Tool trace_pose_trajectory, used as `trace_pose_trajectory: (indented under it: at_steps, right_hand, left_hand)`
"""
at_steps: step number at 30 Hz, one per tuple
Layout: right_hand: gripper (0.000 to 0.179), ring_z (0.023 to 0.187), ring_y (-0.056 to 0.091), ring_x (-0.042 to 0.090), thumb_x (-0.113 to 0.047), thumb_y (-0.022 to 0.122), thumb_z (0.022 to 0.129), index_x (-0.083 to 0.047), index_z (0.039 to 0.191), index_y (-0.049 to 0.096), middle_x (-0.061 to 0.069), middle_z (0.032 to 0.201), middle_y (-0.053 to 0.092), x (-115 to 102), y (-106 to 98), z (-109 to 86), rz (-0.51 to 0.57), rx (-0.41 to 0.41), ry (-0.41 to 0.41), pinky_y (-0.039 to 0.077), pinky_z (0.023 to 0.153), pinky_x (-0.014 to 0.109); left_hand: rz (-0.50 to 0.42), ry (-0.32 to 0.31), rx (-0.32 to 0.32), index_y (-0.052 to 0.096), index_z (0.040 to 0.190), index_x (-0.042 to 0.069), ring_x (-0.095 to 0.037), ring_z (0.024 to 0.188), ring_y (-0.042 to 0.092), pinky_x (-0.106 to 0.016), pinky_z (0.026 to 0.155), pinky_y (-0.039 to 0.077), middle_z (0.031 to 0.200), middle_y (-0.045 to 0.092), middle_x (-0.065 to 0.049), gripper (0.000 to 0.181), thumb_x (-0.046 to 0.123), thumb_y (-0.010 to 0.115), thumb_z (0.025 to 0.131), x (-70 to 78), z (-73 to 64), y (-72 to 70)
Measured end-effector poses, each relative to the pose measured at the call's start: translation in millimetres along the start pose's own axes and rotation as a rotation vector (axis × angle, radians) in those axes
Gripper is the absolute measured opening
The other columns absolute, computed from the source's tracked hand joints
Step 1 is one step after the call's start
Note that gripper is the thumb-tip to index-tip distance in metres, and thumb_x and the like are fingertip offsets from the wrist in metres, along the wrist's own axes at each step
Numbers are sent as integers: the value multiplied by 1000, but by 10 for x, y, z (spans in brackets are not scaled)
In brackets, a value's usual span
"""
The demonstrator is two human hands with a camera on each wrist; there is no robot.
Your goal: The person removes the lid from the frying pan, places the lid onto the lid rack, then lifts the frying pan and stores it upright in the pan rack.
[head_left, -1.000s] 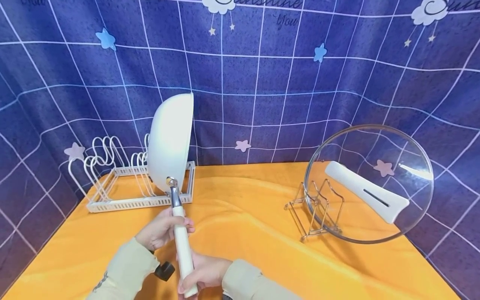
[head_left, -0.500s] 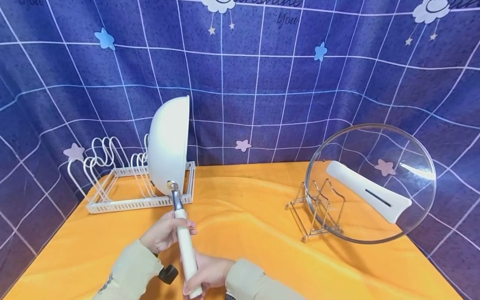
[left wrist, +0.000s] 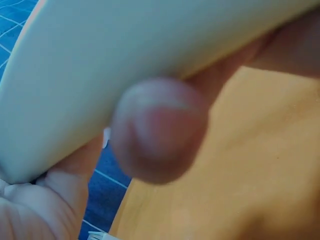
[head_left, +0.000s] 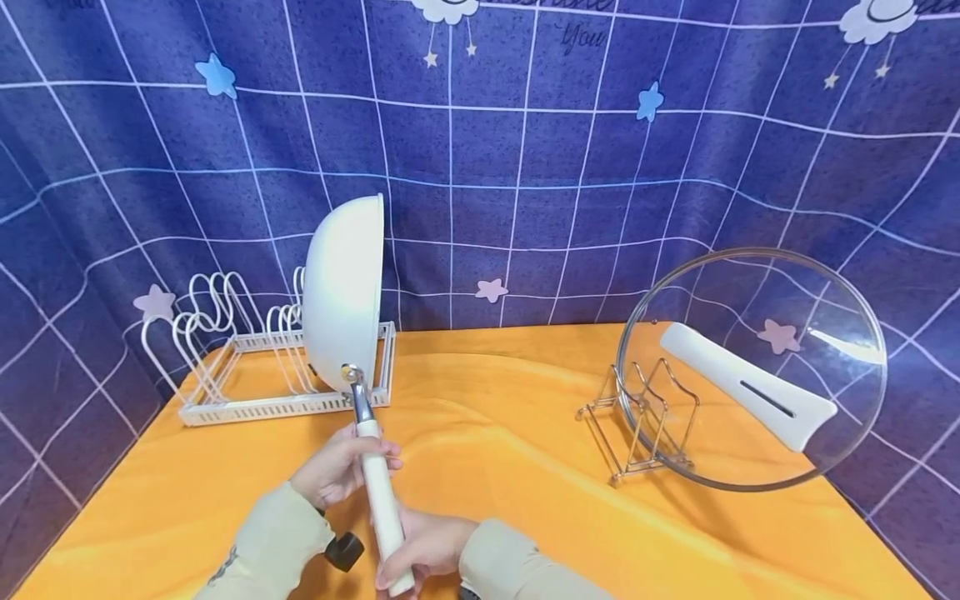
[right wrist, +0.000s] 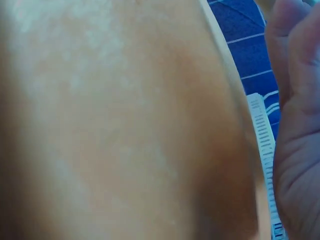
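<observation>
A white wok (head_left: 341, 292) stands on its side at the right end of a white dish rack (head_left: 277, 408), its rim facing right. Its long cream handle (head_left: 384, 508) slants down toward me from a metal joint. My left hand (head_left: 341, 471) grips the upper part of the handle, just below the metal. Near the handle's lower end, my right hand (head_left: 427, 546) holds it with the thumb across the top. The left wrist view has the pale handle (left wrist: 100, 65) close up with a blurred fingertip. Only part of the right hand (right wrist: 305, 130) shows in the right wrist view.
At the right, a small wire rack (head_left: 637, 425) holds a large glass lid (head_left: 795, 333) tilted on edge, with a white grip bar. An orange cloth (head_left: 495, 433) covers the table. A blue gridded curtain (head_left: 487, 167) hangs behind.
Over the last second the wok has come down slightly and tilted a little more upright at the rack. Both hands keep their hold on the handle, shifting slightly right and down in view.
</observation>
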State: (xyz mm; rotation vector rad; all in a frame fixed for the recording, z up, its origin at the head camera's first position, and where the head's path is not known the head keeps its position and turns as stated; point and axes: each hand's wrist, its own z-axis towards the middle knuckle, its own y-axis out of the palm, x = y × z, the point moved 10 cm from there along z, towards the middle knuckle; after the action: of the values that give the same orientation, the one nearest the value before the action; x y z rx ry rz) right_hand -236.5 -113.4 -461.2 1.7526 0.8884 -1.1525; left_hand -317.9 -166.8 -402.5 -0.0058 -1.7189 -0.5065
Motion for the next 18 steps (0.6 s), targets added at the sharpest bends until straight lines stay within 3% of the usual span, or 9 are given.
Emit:
trace_pose_trajectory:
  at_steps: [6,18]
  right_hand:
    - [67,58,62,14,10,56,75,-21,125,25,5,69,64,-29,-15,-44,-28,31,45,51,44,22]
    - [51,53,59,14,11,59,72,-13,110,37,6,64,63,41,-31,4,-123,158,85,44,37,18]
  left_hand:
    - [-5,9,-27,36,101,5,-17,78,67,-34,83,56,85,65,-6,20,-4,48,89,-32,37,2]
    - [27,33,-9,46,95,6,-17,77,68,-35,81,56,82,67,-6,11,1,55,91,-66,-18,-82]
